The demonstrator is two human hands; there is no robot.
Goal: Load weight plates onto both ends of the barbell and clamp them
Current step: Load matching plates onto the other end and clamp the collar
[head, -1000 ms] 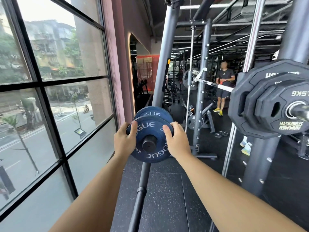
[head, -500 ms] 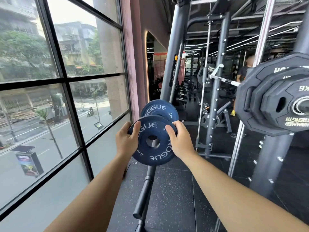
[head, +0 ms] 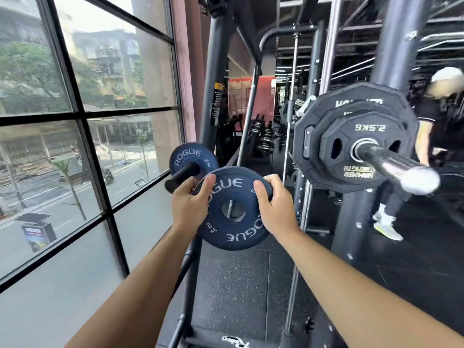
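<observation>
Blue plate (head: 233, 209): is now hanging clear of the peg (head: 182, 174), at centre frame.
Left hand (head: 192, 204): is gripping its left rim.
Right hand (head: 275, 204): is gripping its right rim.

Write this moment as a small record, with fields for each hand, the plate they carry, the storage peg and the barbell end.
left hand: fingers grip the left edge of the held plate
right hand: fingers grip its right edge
held plate: blue, marked ROGUE, in the air, clear of the storage peg, not yet on the barbell
storage peg: carries a second blue plate
barbell sleeve: to the right, black plates on it, outermost marked 2.5KG, no clamp visible
</observation>
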